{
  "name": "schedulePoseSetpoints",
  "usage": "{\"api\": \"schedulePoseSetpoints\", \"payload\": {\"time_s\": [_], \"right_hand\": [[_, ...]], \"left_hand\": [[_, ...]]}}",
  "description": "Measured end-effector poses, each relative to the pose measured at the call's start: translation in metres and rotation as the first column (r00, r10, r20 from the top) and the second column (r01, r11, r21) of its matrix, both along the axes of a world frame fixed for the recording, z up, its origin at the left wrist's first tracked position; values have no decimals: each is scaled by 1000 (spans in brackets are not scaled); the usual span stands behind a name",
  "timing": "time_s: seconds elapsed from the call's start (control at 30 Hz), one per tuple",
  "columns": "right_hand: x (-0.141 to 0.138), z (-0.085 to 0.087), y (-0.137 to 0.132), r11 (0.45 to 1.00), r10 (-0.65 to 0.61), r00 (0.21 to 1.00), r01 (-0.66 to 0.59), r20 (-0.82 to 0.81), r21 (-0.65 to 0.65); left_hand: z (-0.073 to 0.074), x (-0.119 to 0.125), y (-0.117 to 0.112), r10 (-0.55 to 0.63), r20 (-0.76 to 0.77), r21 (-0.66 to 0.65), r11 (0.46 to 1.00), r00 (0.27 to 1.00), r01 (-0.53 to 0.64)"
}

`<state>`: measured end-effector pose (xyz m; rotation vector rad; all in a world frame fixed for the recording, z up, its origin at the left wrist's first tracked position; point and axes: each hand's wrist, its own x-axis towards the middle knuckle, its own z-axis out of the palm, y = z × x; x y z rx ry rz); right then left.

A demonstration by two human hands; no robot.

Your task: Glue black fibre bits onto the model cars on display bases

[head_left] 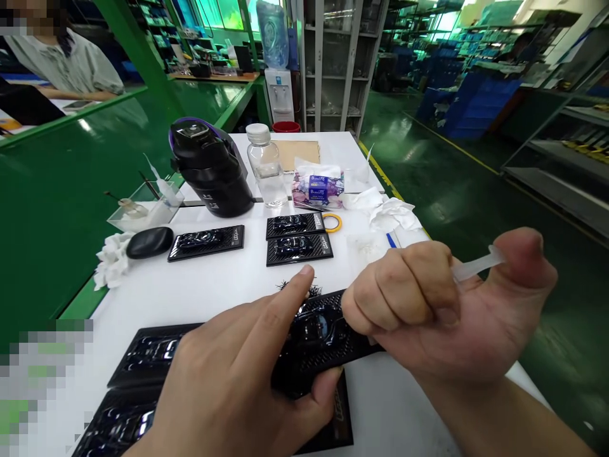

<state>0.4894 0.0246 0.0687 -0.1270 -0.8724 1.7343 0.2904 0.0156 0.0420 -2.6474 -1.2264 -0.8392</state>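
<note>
My left hand (242,368) grips a glossy black car model on its black textured plaque (328,346), thumb under its near edge and index finger stretched along the top. My right hand (442,311) is curled into a pinch over the model's right end and holds a thin translucent plastic tool (476,265) that sticks out toward the thumb. Its tip is hidden behind the fingers. More black car plaques (147,355) lie under and beside my left hand.
Farther back on the white table (219,285) lie three more car plaques (299,249), a black jug (212,168), a clear bottle (265,166), a tissue pack (318,187), a yellow tape ring (332,222), crumpled wipes (390,212), a clear tray (143,209) and a black case (150,242). A person sits at far left.
</note>
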Motion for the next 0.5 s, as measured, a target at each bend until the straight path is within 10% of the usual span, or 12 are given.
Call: {"api": "schedulePoseSetpoints", "payload": {"time_s": [0.5], "right_hand": [[-1, -1, 0, 1000, 8, 1000, -8, 8, -27]], "left_hand": [[0, 0, 1, -5, 40, -27, 1000, 999, 6]]}}
